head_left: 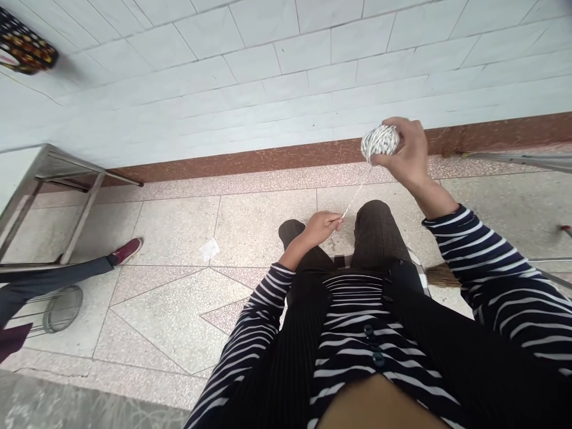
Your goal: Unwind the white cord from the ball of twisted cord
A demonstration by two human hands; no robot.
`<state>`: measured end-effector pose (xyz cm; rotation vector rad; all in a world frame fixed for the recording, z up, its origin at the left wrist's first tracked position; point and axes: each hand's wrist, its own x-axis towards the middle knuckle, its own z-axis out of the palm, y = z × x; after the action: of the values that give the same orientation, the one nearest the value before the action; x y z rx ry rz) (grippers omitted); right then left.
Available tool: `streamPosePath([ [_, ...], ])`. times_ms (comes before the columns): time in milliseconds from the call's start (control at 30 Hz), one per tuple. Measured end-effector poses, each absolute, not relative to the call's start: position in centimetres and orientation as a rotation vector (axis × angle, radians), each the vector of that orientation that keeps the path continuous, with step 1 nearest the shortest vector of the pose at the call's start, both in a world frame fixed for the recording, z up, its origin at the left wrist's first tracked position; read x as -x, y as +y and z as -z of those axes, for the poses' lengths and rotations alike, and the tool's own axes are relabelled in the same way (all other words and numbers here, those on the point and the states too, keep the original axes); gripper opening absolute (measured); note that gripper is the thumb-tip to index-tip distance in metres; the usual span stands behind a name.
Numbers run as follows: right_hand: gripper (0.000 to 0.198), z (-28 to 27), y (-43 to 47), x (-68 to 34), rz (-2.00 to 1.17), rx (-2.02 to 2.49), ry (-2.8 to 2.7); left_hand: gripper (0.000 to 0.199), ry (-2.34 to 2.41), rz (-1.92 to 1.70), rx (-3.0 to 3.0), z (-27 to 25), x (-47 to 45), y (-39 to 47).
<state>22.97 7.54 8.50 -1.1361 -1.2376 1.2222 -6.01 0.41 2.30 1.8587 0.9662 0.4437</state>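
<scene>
My right hand is raised in front of the white tiled wall and grips a ball of white speckled yarn. A strand of the yarn runs down and to the left from the ball. My left hand sits lower, above my knees, and pinches that strand between thumb and fingers. The strand looks taut between the two hands. Both arms wear dark sleeves with white stripes. I am seated, with my dark trousers below the hands.
A metal-framed table stands at the left. Another person's leg with a red shoe stretches across the floor there, next to a round wire stand. A scrap of paper lies on the stone floor. A broom head shows at my right.
</scene>
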Motion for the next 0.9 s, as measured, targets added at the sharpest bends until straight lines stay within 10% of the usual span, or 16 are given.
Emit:
streamPosePath([
  [133,0.071,-3.9,6.4,-21.8,-0.629,1.623,-1.564,0.038,0.901,-0.537,-2.049,-6.3,6.0,1.1],
  [467,0.083,-3.7,-1.9,-16.7,-1.592,1.082,-1.307,0.029,0.985,-0.597,-2.021,-4.2,6.0,7.2],
  [633,0.093,-5.6,-2.8,-16.8,-1.649,1.014,-1.058,0.032,0.959,-0.661,-1.659,0.0,4.9,4.9],
  [900,0.056,-7.7,-1.5,-19.8,-1.467,0.924,-0.908,0.043,0.963,-0.718,-1.383,3.2,5.0,3.7],
])
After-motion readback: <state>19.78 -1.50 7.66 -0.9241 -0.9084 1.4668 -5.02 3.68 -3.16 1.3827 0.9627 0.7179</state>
